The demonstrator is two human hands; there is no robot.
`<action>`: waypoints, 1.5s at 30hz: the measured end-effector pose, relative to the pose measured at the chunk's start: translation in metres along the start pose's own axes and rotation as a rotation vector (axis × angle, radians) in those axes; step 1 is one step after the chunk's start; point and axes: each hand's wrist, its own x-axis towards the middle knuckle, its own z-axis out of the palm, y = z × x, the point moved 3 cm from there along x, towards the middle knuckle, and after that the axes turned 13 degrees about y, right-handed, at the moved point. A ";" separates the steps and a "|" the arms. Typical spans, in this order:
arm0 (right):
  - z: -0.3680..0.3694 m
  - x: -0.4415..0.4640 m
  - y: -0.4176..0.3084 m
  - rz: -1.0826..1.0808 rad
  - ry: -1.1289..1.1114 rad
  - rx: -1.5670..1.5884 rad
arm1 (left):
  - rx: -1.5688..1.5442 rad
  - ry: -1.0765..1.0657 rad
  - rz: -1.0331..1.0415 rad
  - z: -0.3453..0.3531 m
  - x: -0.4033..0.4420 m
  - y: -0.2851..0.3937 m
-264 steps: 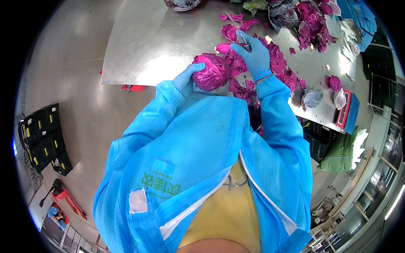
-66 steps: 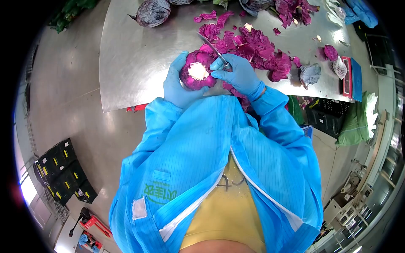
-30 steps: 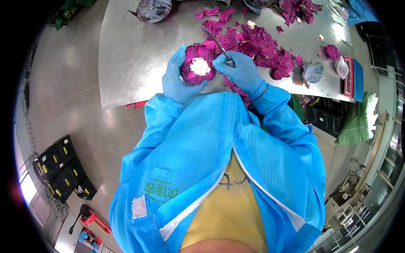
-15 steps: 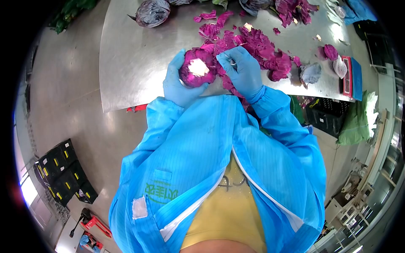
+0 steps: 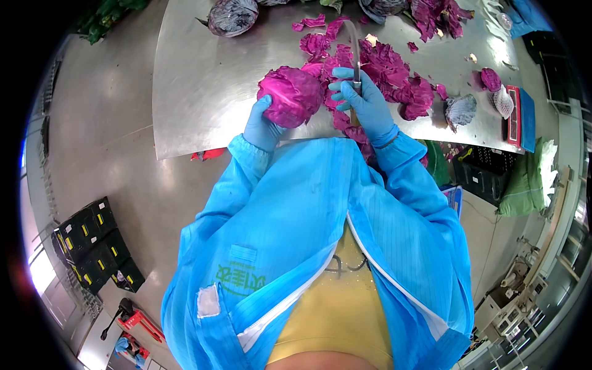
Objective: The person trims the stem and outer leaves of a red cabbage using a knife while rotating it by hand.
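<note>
A red cabbage head (image 5: pixel 291 97), its leafy purple side facing the camera, rests in my left hand (image 5: pixel 264 126) over the table's near edge. My left hand is wrapped round its lower left side. To the right, my right hand (image 5: pixel 364 102) holds a knife (image 5: pixel 356 58) by the handle, with the curved blade pointing away from me. Both hands wear blue gloves. Torn purple leaves (image 5: pixel 385 69) lie on the metal table (image 5: pixel 203 86) beyond and beside my right hand.
Dark whole cabbages (image 5: pixel 232 16) sit at the table's far edge. A small purple head (image 5: pixel 490 79), a greyish leaf piece (image 5: pixel 460 111) and a red-and-blue box (image 5: pixel 521 119) are at the right. Black crates (image 5: pixel 86 237) stand on the floor at left.
The cabbage has turned, so its pale cut base no longer shows. My right hand has shifted slightly right, its fingers looser, and the knife blade now shows upright.
</note>
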 end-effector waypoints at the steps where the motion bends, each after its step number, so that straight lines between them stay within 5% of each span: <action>1: 0.003 -0.001 -0.002 0.000 -0.001 0.000 | 0.000 0.001 0.000 0.002 -0.001 0.000; 4: 0.011 -0.001 -0.001 0.010 -0.036 -0.166 | -0.023 -0.080 -0.049 0.012 -0.004 0.001; 13: 0.025 0.015 0.016 0.094 -0.067 0.056 | -0.155 -0.155 -0.255 0.024 -0.007 0.002; 16: 0.028 0.014 0.020 0.165 -0.158 0.098 | -0.106 -0.051 -0.208 0.027 -0.013 0.005; 22: 0.034 -0.003 0.040 0.373 -0.079 0.405 | 0.232 0.069 0.223 0.028 -0.011 0.013; 26: 0.038 -0.003 0.045 0.286 -0.075 0.324 | 0.043 0.151 0.165 0.024 -0.004 0.012; 28: 0.035 -0.001 0.036 -0.005 0.044 -0.062 | -0.173 0.078 -0.073 0.020 -0.002 0.008; 32: 0.036 -0.008 0.020 -0.577 0.240 -0.331 | -0.241 0.113 -0.176 0.017 -0.004 0.002; 34: 0.043 -0.015 0.009 -0.404 0.152 -0.328 | -0.210 0.127 -0.219 0.019 -0.005 0.001; 36: 0.051 -0.017 0.002 -0.708 0.079 -0.625 | -0.247 0.108 -0.235 0.023 -0.006 -0.001; 41: 0.045 -0.006 0.014 -0.630 -0.022 -0.614 | -0.264 0.018 -0.209 0.011 -0.001 -0.005; 45: 0.036 -0.003 0.024 -0.819 0.023 -0.640 | -0.193 -0.022 -0.159 0.016 -0.005 -0.006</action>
